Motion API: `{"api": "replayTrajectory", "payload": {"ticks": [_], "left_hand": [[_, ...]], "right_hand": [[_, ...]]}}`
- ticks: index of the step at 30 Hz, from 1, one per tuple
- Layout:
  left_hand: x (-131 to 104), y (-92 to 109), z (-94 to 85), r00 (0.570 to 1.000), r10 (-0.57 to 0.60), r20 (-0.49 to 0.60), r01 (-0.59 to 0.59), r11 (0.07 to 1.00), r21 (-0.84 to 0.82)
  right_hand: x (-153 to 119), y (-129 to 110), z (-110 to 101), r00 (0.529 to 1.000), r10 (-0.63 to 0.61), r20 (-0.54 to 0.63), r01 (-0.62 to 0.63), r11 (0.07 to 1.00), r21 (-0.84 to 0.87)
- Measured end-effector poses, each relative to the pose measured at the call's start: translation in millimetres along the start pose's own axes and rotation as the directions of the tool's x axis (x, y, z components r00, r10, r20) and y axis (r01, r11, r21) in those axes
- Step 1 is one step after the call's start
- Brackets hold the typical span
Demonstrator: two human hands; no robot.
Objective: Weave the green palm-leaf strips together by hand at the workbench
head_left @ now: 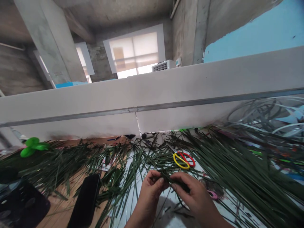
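Observation:
My left hand (152,187) and my right hand (190,192) meet low in the middle of the view, above a white surface. Between them runs a dark green leaf strip (166,178), pinched by the thumb and fingers of each hand. Part of the strip disappears under my right fingers. Just beyond my hands lie scissors (181,158) with one yellow and one red handle, resting on cut green leaf strips (152,155). A long bundle of green leaves (228,167) stretches along the right side. Something pink with a loop (213,194) sits beside my right wrist.
A black phone (85,199) lies left of my hands, near a dark container (21,202). Bright green balloon-like shapes (33,146) stand at far left. Coiled clear tubing or strips (266,114) pile up at right. A white partition (152,118) closes off the back.

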State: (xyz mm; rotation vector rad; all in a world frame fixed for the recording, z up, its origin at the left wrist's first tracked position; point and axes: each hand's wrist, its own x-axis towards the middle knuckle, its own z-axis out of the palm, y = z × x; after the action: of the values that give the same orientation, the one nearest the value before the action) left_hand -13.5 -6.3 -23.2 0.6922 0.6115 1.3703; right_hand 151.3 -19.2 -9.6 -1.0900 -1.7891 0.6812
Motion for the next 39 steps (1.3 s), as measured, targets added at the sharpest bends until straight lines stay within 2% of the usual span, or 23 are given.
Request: {"api": "replayTrajectory", "payload": {"ticks": [6,14,24,32,39], "left_hand": [[-1.5,-2.7,1.4,1.0,-0.006,0.025,0.005,1.0,0.014],[-5.7,0.8,9.8,1.0,-0.01,0.028,0.01,1.0,-0.005],[-5.2,-0.5,8.9,0.999,-0.019,0.032,0.02,0.999,-0.028],[0.5,-3.7,2.3,1.0,0.026,-0.002,-0.026,0.998,-0.051],[0.8,-3.1,-0.1,0.999,0.019,-0.043,-0.019,1.0,-0.012]], "right_hand": [[-3.1,-0.8,2.6,1.0,0.025,-0.007,-0.025,0.998,0.056],[-3.9,5.8,6.1,1.0,-0.022,-0.001,0.022,0.997,0.079],[0.0,2.5,-0.9,0.993,-0.116,0.008,0.117,0.992,-0.042],[7.1,-4.2,-11.8,0.959,-0.261,-0.111,0.224,0.937,-0.269],[4.4,-0.9,-7.5,0.956,-0.263,-0.131,0.226,0.943,-0.246]]}}
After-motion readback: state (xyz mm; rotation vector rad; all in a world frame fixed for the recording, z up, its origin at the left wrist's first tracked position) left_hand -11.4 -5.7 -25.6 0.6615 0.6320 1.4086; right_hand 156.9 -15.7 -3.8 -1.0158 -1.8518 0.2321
